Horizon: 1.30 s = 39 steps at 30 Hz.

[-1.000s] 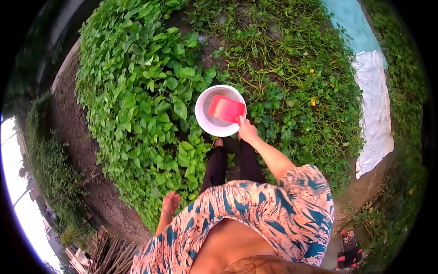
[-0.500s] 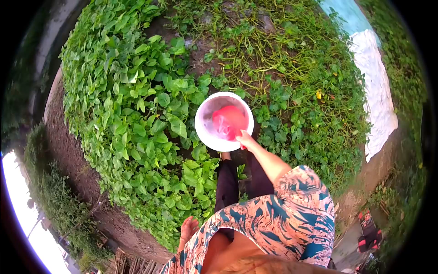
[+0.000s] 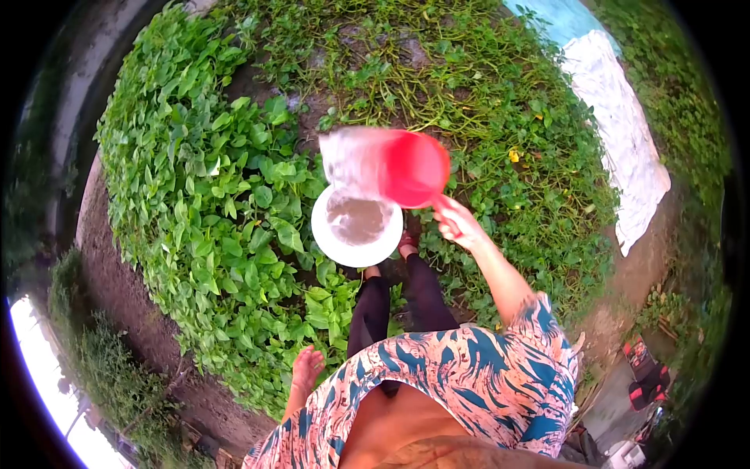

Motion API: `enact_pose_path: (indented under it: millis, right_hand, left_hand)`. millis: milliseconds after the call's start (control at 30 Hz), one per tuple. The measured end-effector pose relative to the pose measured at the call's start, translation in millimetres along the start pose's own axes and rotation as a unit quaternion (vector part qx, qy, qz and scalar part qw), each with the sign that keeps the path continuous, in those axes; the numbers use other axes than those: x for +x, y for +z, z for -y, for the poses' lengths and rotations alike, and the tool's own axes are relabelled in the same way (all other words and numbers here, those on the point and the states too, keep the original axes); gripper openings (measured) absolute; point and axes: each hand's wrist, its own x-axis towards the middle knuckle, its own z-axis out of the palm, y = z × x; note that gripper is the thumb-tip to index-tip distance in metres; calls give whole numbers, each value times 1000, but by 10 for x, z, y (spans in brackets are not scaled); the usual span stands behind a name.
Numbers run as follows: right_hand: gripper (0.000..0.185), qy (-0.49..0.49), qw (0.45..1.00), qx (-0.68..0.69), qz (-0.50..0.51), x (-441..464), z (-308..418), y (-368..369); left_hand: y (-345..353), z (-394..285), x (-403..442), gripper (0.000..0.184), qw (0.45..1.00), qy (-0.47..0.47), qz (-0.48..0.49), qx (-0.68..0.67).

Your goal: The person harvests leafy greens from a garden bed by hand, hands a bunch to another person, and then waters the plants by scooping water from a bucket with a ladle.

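Observation:
My right hand [image 3: 461, 223] grips the handle of a red mug [image 3: 414, 168], which is raised above and to the right of a white bucket [image 3: 357, 254]. Blurred water [image 3: 349, 160] streams from the mug's left side over the far rim of the bucket. Murky liquid [image 3: 358, 220] shows inside the bucket, which stands just beyond my feet. Off to the lower left, my left hand [image 3: 308, 366] hangs free with its fingers apart, touching nothing.
Dense leafy plants [image 3: 195, 219] grow on the left, and thinner, tangled vines [image 3: 469, 86] on the right. A white sheet [image 3: 617, 125] lies along the right edge. Red and black items [image 3: 648, 383] are at the lower right.
The red mug dipped into the bucket, then came up and out to the right, with water now flying from it. My left hand still hangs at the lower left.

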Motion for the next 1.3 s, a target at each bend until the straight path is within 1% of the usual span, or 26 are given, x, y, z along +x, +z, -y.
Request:
enact_pose_path:
  millis: [33,67,100,133,200,300,367,433,467,533,567,600,667,700,767,800,833,900,933,967,1000,1033,1067,1133,1200,1300]
  right_hand:
    - [43,-36,975,-69,-207,-216,-385,-738]
    - [21,-40,949,-63,-306,-458,-579,-1055]
    - [9,-17,936,-13,-352,-711,-757,-1414]
    - [5,16,936,51,-347,-978,-865,-1673]
    - [13,79,911,106,-391,-1296,-910,-1721]
    - [12,48,942,65,-327,-1042,-762,-1361]
    - [16,27,973,-13,-228,-533,-459,-866]
    - [26,12,988,-71,-136,33,-96,-356]
    - [35,-19,977,-158,-140,314,52,-132]
    - [40,-90,909,-347,-213,755,234,60]
    - [42,-193,748,-544,-328,1142,50,-349]
    - [44,-286,516,-695,-410,1451,-67,-858]
    - [50,-148,642,-622,-424,1308,33,-1042]
    - [55,-51,796,-477,-369,720,274,-326]
    - [61,-119,829,-481,-261,232,11,-157]
    - [62,-49,811,-534,-236,-108,21,287]
    - [60,-140,798,-564,-160,-207,-187,297]
    - [57,-283,727,-625,-38,-302,-523,463]
    - [59,-252,755,-606,0,-114,-809,353]
    - [60,-226,703,-674,4,-66,-834,571]
    - [62,-143,671,-728,16,132,-986,583]
    - [62,-138,614,-776,40,361,-1139,576]
    - [63,-100,580,-808,30,592,-1273,590]
    - [63,-108,516,-850,4,1028,-1547,533]
    - [59,-105,513,-852,-18,1327,-1704,498]
    - [54,-68,567,-816,-87,1625,-2077,437]
  left_hand:
    - [39,25,-44,26,1000,-7,-9,6]
    - [78,2,-40,26,1000,-13,-11,17]
    - [131,-15,-86,27,999,-3,-14,34]
    - [131,-14,-104,28,1000,0,-8,16]
    - [108,64,-45,27,1000,-14,-17,5]
    - [213,55,20,27,999,-38,-27,12]
    - [282,50,47,27,1000,-26,-18,3]
    - [392,12,13,28,1000,-9,-9,0]
    - [412,11,24,29,1000,-2,-8,-3]
    - [409,26,43,30,1000,23,2,8]
    - [386,44,31,30,1000,26,-3,-1]
    - [412,49,73,30,999,32,-2,-13]
    - [412,127,95,31,999,29,-15,-22]
    - [376,214,145,30,999,28,-7,-36]
    - [328,432,166,29,999,0,-10,-39]
    - [348,509,194,29,999,-17,-19,-29]
    - [346,588,197,28,999,-32,-29,-15]
    - [81,908,464,27,998,-27,55,-18]
    - [1,1032,597,27,995,-17,87,-49]
    - [129,899,483,28,997,-35,46,-40]
    - [211,805,398,29,997,-56,-2,-50]
    - [232,725,304,29,997,-44,3,-57]
    - [214,667,267,28,998,-33,-2,-51]
    - [135,555,163,28,998,-19,-8,-67]
    - [-25,559,154,29,997,-15,-28,-74]
    - [-242,646,100,27,993,-25,-66,-95]
